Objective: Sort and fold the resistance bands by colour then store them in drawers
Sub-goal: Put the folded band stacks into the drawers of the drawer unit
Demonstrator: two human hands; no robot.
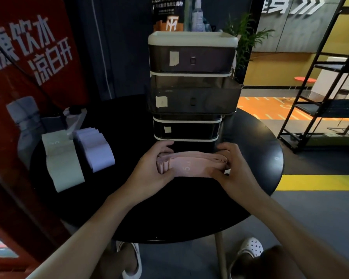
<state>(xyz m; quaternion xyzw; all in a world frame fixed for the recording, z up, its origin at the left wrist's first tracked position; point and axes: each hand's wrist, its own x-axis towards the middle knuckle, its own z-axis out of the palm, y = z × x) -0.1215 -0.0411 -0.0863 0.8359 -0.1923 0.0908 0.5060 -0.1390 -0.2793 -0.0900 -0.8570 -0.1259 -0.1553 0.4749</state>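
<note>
A folded stack of pink resistance bands (pixel 191 165) lies on the round black table (pixel 189 214), just in front of the drawer unit (pixel 191 87). My left hand (pixel 151 168) grips its left end and my right hand (pixel 230 168) grips its right end. The second drawer (pixel 193 99) from the top is pulled out; the top drawer (pixel 191 59) and the third drawer (pixel 186 129) are pushed in. Pale green folded bands (pixel 63 162) and lilac folded bands (pixel 95 148) lie side by side on the table's left.
A red banner (pixel 28 77) stands close on the left. A dark box with a white object (pixel 69 119) sits behind the green and lilac piles. A black metal shelf rack (pixel 320 97) stands to the right. My white shoes (pixel 250 250) show under the table.
</note>
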